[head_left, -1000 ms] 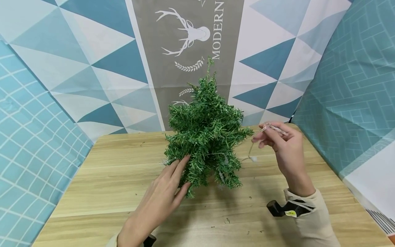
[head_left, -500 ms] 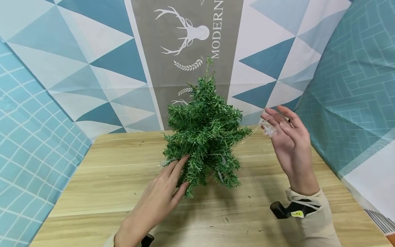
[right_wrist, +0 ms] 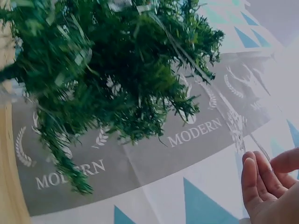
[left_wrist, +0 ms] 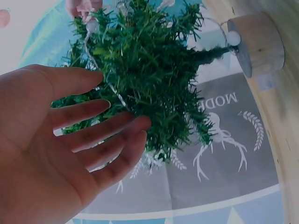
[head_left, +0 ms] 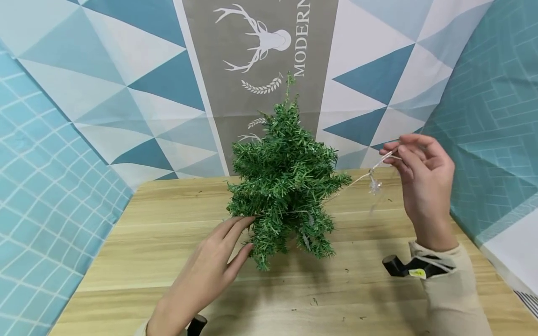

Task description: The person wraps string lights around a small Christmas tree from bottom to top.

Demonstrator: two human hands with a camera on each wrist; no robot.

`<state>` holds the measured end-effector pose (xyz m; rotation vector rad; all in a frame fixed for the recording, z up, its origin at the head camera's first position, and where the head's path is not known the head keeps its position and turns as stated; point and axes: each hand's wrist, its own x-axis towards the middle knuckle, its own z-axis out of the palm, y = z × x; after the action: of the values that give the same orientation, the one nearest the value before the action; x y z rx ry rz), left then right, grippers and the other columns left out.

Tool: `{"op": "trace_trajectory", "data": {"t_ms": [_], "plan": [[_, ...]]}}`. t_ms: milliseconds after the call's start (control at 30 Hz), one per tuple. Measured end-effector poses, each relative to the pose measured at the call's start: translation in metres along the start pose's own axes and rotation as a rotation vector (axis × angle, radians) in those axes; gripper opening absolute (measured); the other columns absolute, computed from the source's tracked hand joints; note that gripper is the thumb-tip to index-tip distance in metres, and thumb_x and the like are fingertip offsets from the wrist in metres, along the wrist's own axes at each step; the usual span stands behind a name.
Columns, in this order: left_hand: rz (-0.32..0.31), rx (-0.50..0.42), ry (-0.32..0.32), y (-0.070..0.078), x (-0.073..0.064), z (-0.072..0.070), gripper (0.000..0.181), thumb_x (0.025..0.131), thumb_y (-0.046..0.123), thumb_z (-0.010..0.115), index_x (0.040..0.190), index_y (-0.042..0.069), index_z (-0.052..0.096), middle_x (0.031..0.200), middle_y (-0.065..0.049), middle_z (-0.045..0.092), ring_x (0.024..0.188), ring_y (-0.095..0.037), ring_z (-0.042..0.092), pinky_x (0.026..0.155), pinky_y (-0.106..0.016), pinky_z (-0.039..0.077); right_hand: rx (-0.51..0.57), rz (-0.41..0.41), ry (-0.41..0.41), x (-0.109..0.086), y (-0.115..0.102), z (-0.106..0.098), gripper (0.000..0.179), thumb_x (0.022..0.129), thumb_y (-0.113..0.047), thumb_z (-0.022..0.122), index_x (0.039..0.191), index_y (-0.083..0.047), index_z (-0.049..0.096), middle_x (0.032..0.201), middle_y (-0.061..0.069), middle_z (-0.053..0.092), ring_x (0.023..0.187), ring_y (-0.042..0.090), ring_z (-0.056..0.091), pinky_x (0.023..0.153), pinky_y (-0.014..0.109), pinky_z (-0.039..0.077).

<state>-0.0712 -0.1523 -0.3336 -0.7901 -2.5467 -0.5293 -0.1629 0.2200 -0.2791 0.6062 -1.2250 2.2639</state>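
A small green artificial Christmas tree [head_left: 281,172] stands at the middle of the table. My left hand [head_left: 210,261] rests against its lower left branches, fingers extended, as the left wrist view also shows. Out to the right of the tree, my right hand [head_left: 426,182] pinches a thin string of lights [head_left: 357,179] between thumb and fingers. From that string dangles a clear snowflake-shaped piece [head_left: 375,186], close to the right fingers in the right wrist view. More of the string's wire [left_wrist: 119,95] lies across the branches. Its run behind the tree is hidden in the head view.
The tree has a round wooden base [left_wrist: 264,44]. Bits of fallen green needle [head_left: 314,301] lie on the wooden table [head_left: 138,261]. Patterned cloth [head_left: 365,84] hangs close behind the table and along both sides.
My right hand loosened its fingers half a second ago and now pinches the string again, farther right and higher. The string between hand and tree is straighter. The left hand stays nearly still.
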Motion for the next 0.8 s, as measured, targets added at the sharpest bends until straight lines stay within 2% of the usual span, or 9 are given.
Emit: {"op": "trace_trajectory", "data": {"t_ms": [133, 233, 333, 467, 567, 667, 800], "plan": [[-0.014, -0.008, 0.016, -0.003, -0.003, -0.005, 0.045, 0.095, 0.021, 0.068, 0.137, 0.011, 0.057, 0.133, -0.005, 0.060, 0.123, -0.023, 0.059, 0.099, -0.042, 0.052, -0.057, 0.015, -0.051, 0.020, 0.003, 0.007, 0.028, 0.093, 0.008, 0.062, 0.118, 0.017, 0.052, 0.101, 0.028, 0.067, 0.092, 0.036, 0.066, 0.078, 0.033, 0.057], [0.002, -0.028, 0.037, -0.005, -0.004, -0.006, 0.041, 0.096, 0.021, 0.067, 0.134, 0.011, 0.059, 0.130, -0.003, 0.063, 0.120, -0.022, 0.061, 0.097, -0.040, 0.053, -0.085, 0.039, -0.075, 0.033, 0.010, 0.010, 0.029, 0.093, 0.007, 0.062, 0.119, 0.016, 0.052, 0.101, 0.027, 0.067, 0.092, 0.034, 0.067, 0.078, 0.032, 0.058], [0.044, -0.072, 0.092, -0.006, -0.007, -0.009, 0.033, 0.095, 0.016, 0.066, 0.128, 0.010, 0.063, 0.116, -0.001, 0.068, 0.104, -0.015, 0.066, 0.085, -0.033, 0.058, -0.089, 0.085, -0.086, 0.043, 0.020, 0.011, 0.030, 0.093, 0.005, 0.062, 0.120, 0.016, 0.051, 0.102, 0.026, 0.067, 0.091, 0.033, 0.068, 0.076, 0.030, 0.058], [0.092, -0.119, 0.183, -0.010, -0.011, -0.013, 0.022, 0.096, 0.012, 0.062, 0.117, 0.007, 0.068, 0.100, 0.000, 0.073, 0.083, -0.009, 0.068, 0.070, -0.025, 0.058, -0.112, 0.165, -0.086, 0.055, 0.032, 0.014, 0.031, 0.095, 0.001, 0.063, 0.122, 0.011, 0.052, 0.104, 0.022, 0.067, 0.093, 0.030, 0.068, 0.077, 0.029, 0.058], [0.096, -0.124, 0.230, -0.015, -0.014, -0.015, 0.019, 0.097, 0.011, 0.059, 0.111, 0.005, 0.069, 0.096, 0.000, 0.073, 0.079, -0.009, 0.069, 0.067, -0.023, 0.058, -0.149, 0.232, -0.087, 0.064, 0.039, 0.016, 0.033, 0.095, -0.003, 0.064, 0.124, 0.007, 0.050, 0.105, 0.020, 0.068, 0.095, 0.028, 0.068, 0.078, 0.029, 0.057], [0.087, -0.123, 0.244, -0.019, -0.018, -0.015, 0.017, 0.096, 0.010, 0.060, 0.110, 0.007, 0.070, 0.092, 0.002, 0.072, 0.076, -0.008, 0.067, 0.063, -0.020, 0.055, -0.200, 0.309, -0.093, 0.073, 0.046, 0.018, 0.037, 0.095, -0.006, 0.065, 0.127, 0.003, 0.047, 0.105, 0.017, 0.070, 0.093, 0.026, 0.069, 0.078, 0.029, 0.057], [0.068, -0.135, 0.228, -0.023, -0.026, -0.013, 0.020, 0.093, 0.006, 0.062, 0.112, 0.007, 0.069, 0.087, 0.005, 0.070, 0.073, -0.005, 0.064, 0.060, -0.015, 0.052, -0.294, 0.402, -0.087, 0.082, 0.054, 0.019, 0.041, 0.094, -0.006, 0.067, 0.130, 0.000, 0.047, 0.102, 0.015, 0.070, 0.088, 0.023, 0.070, 0.076, 0.028, 0.059]]}}
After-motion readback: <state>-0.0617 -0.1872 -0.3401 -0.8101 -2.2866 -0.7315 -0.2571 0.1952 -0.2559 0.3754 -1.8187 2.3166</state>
